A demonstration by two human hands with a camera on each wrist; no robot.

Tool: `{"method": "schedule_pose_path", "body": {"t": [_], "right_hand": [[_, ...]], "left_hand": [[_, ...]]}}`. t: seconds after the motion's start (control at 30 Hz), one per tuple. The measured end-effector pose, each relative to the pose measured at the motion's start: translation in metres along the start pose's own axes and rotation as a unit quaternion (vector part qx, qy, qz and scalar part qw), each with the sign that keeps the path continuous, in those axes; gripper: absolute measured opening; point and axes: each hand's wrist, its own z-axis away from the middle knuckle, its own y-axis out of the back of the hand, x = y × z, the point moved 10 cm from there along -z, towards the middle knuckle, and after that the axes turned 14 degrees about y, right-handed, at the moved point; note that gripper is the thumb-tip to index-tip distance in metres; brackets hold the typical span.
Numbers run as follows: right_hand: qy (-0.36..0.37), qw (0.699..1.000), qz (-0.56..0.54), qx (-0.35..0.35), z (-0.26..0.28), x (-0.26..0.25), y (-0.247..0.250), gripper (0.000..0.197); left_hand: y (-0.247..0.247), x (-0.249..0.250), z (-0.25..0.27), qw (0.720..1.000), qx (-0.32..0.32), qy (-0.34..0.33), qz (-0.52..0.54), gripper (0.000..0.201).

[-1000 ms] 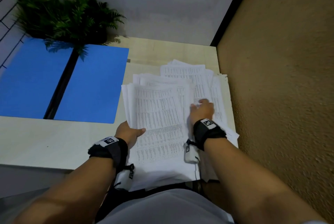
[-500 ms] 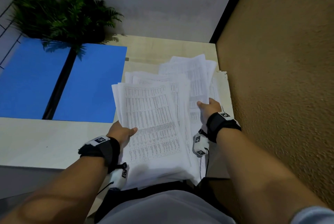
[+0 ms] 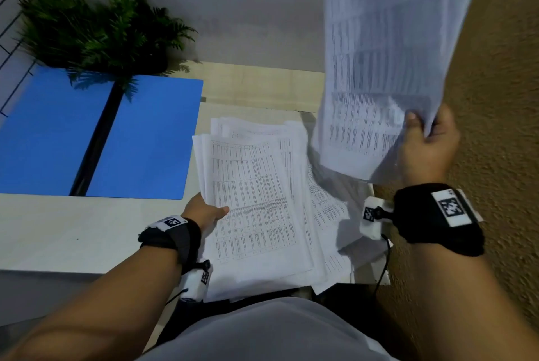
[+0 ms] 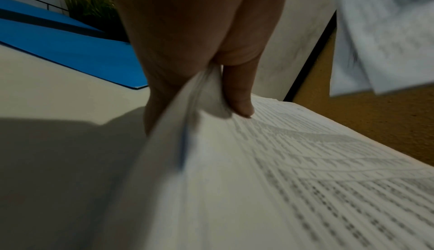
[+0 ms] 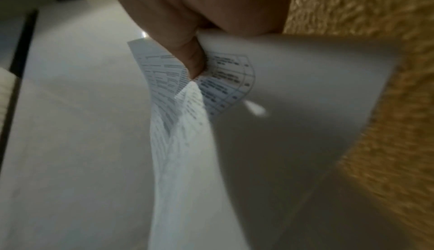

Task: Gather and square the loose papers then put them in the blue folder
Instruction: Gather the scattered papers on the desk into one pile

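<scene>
A loose pile of printed papers lies fanned on the pale table in front of me. My left hand grips the pile's left edge, thumb on top, fingers underneath. My right hand is raised high at the right and pinches a bundle of printed sheets by its right edge; the right wrist view shows the thumb pressed into the bent sheets. The open blue folder lies flat at the left, with a black spine down its middle.
A green potted fern stands behind the folder and overhangs its spine. A brown textured wall runs close along the right side, a white wall at the back. The table's near edge is by my body.
My right hand has lifted a bundle of sheets off the right side of the pile, up and to the right. The left hand keeps its grip on the pile's left edge.
</scene>
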Motion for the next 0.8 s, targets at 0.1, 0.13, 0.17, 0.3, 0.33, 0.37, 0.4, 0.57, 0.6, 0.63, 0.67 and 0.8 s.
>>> {"method": "schedule_pose_path", "body": {"t": [0.1, 0.13, 0.17, 0.3, 0.33, 0.37, 0.4, 0.57, 0.6, 0.63, 0.67, 0.8], "right_hand": [[0.018, 0.999, -0.039, 0.015, -0.003, -0.022, 0.005, 0.018], [0.005, 0.999, -0.046, -0.001, -0.001, -0.017, -0.001, 0.015], [-0.025, 0.998, -0.048, -0.028, 0.008, -0.008, -0.013, 0.016], [-0.162, 0.958, 0.002, -0.236, 0.078, 0.047, -0.075, 0.01], [-0.169, 0.942, 0.042, -0.285, 0.096, 0.065, -0.085, 0.01], [-0.175, 0.926, 0.081, -0.325, 0.112, 0.081, -0.093, 0.014], [-0.18, 0.911, 0.116, -0.352, 0.125, 0.097, -0.1, 0.021], [-0.178, 0.911, 0.185, -0.323, 0.15, 0.121, -0.113, 0.025], [-0.181, 0.907, 0.194, -0.326, 0.154, 0.124, -0.118, 0.026], [-0.185, 0.901, 0.201, -0.336, 0.159, 0.127, -0.123, 0.026], [-0.191, 0.892, 0.2, -0.358, 0.166, 0.129, -0.131, 0.025], [-0.171, 0.875, 0.193, -0.411, 0.169, 0.131, -0.146, 0.018]], "left_hand": [[-0.006, 0.004, 0.004, 1.0, -0.003, -0.01, -0.023, 0.056], [-0.007, 0.007, 0.008, 0.999, 0.007, -0.021, -0.039, 0.053], [-0.006, 0.009, 0.01, 0.998, 0.022, -0.028, -0.056, 0.052], [-0.005, 0.013, 0.017, 0.998, 0.033, -0.028, -0.054, 0.069], [-0.005, 0.012, 0.016, 0.998, 0.031, -0.017, -0.049, 0.077], [-0.003, 0.01, 0.015, 0.998, 0.036, -0.003, -0.044, 0.087], [-0.001, 0.006, 0.011, 0.998, 0.04, 0.005, -0.043, 0.096], [-0.002, -0.003, 0.002, 0.999, 0.037, 0.009, -0.017, 0.121], [-0.002, -0.003, 0.001, 0.999, 0.046, 0.007, -0.029, 0.12], [-0.002, -0.002, 0.001, 0.998, 0.05, 0.005, -0.041, 0.12], [-0.002, 0.0, 0.003, 0.998, 0.052, 0.001, -0.041, 0.119], [-0.003, 0.003, 0.001, 0.998, 0.047, -0.031, -0.029, 0.065]]}}
